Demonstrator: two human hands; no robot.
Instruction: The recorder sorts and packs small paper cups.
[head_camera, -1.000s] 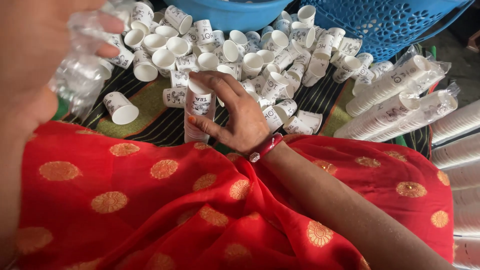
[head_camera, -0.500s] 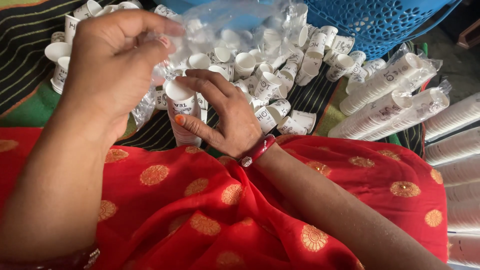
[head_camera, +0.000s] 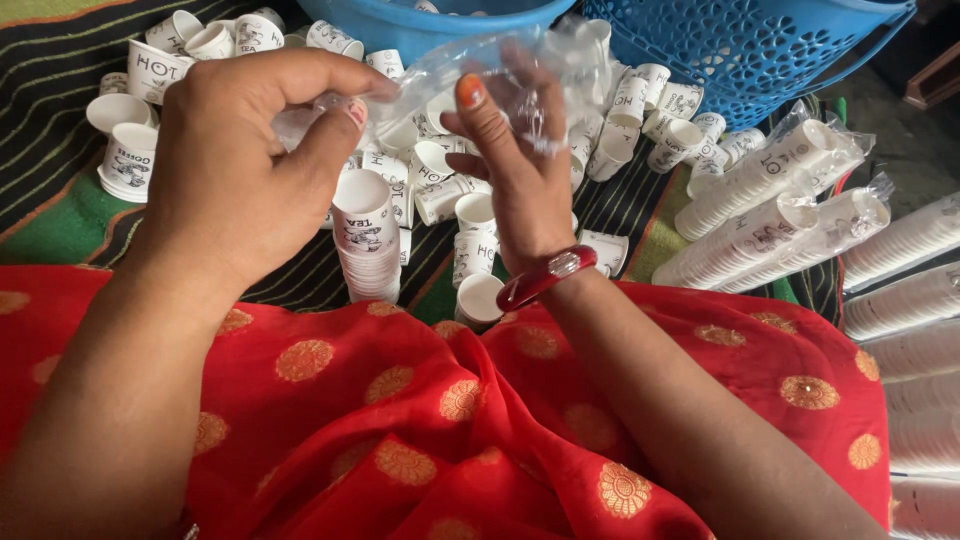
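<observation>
Head view shows a clear bag (head_camera: 500, 75) held up between both hands. Left hand (head_camera: 240, 170) pinches one edge; right hand (head_camera: 520, 170) grips the other. Below stands a cup stack (head_camera: 366, 240), with loose cups (head_camera: 130, 160) near a blue basket (head_camera: 760, 50).

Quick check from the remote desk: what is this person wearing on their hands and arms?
Both forearms are bare, with no sleeves or gloves. The right hand has orange-painted nails and a glossy red bangle with a pale oval inset at the wrist. The left hand shows no rings.
</observation>
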